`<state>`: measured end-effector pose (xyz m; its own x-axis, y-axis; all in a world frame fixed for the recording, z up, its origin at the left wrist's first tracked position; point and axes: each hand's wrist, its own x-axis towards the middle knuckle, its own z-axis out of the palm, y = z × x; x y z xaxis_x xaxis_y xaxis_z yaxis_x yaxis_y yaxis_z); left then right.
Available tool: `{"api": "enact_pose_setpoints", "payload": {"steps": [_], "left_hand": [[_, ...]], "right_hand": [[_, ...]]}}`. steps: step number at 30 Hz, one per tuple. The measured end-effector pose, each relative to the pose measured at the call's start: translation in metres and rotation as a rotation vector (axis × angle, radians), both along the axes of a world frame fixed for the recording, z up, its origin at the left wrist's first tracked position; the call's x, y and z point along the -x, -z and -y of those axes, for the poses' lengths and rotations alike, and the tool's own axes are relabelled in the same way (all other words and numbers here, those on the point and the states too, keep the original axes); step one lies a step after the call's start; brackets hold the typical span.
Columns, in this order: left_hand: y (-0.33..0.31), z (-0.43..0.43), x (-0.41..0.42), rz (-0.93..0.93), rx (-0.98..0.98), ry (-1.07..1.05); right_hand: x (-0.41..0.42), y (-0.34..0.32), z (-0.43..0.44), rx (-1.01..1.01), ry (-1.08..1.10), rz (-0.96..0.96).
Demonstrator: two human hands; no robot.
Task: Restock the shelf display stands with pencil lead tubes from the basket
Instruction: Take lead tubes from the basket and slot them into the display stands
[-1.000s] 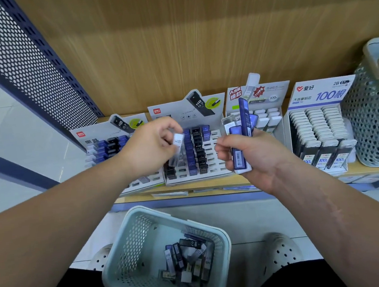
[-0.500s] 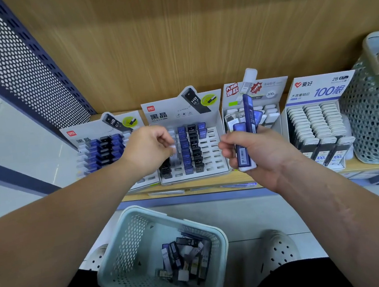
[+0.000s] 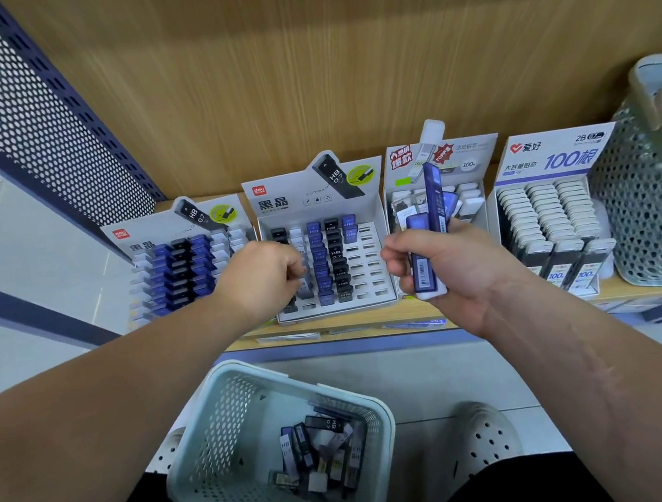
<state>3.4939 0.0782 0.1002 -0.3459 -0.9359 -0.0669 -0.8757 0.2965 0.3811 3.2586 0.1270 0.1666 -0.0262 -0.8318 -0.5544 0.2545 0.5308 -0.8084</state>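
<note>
Wood-grain laminate back panel (image 3: 322, 67) behind the shelf board (image 3: 244, 339), w/ a dark-blue perforated metal side panel (image 3: 33, 118) at left. Four glossy printed-card stands sit in a row on the board: far-left stand (image 3: 196, 232) packed w/ blue, black and clear tubes; slotted stand (image 3: 307, 200), a white grid of rectangular slots, approx. half filled w/ flat blue and black stand tubes (image 3: 335, 250) marked HB 0.7; third stand (image 3: 470, 154) w/ white-capped packs; fourth stand (image 3: 549, 162) w/ rows of white/black boxes. L hand (image 3: 263, 282) is knuckles-up, wrist bent, fingers curled down onto the slotted stand's left columns; can't tell if they pinch a tube. R hand (image 3: 449, 267) is raised in front of the third stand, thumb and fingers wrapped round a bundle of blue tubes (image 3: 423, 265) held upright, barcode label facing the camera, one tall tube (image 3: 433, 191) sticking up above the rest. Pale-green perforated plastic basket (image 3: 210, 439) sits low between the forearms, w/ loose tubes (image 3: 317, 448) jumbled at its bottom. Similar mesh basket (image 3: 651, 209) stands at the shelf's right end. White holed clog (image 3: 485, 435) on the tiled floor below.
</note>
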Motion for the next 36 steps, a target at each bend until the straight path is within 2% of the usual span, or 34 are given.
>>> {"api": "enact_pose_setpoints", "payload": {"steps": [6, 11, 12, 13, 16, 18, 26, 31, 36], "left_hand": [[0.004, -0.002, 0.002, 0.106, 0.016, 0.082], [0.002, -0.004, 0.003, 0.12, 0.017, 0.083], [-0.001, -0.004, 0.007, 0.057, 0.017, 0.053], [-0.007, -0.005, 0.012, -0.081, -0.018, -0.018], [-0.035, -0.01, 0.034, -0.676, -0.317, -0.253], [-0.052, -0.014, 0.044, -0.86, -0.434, -0.238], [-0.067, -0.021, 0.05, -1.051, -0.569, -0.295], [-0.07, -0.015, 0.04, -1.174, -0.605, -0.371], [-0.072, -0.008, 0.034, -1.271, -0.563, -0.431]], "right_hand": [[0.001, -0.001, -0.001, 0.0, -0.011, -0.002], [-0.001, -0.004, -0.002, -0.019, -0.083, 0.051], [-0.002, -0.004, -0.003, -0.021, -0.115, 0.054], [-0.003, -0.005, -0.004, -0.023, -0.15, 0.054], [-0.006, -0.005, -0.006, -0.027, -0.257, 0.056], [-0.007, -0.005, -0.007, -0.017, -0.316, 0.056], [-0.011, -0.007, -0.009, -0.005, -0.369, 0.057], [-0.008, -0.013, -0.005, -0.015, -0.245, 0.09], [-0.003, -0.011, -0.003, 0.01, -0.095, 0.089]]}}
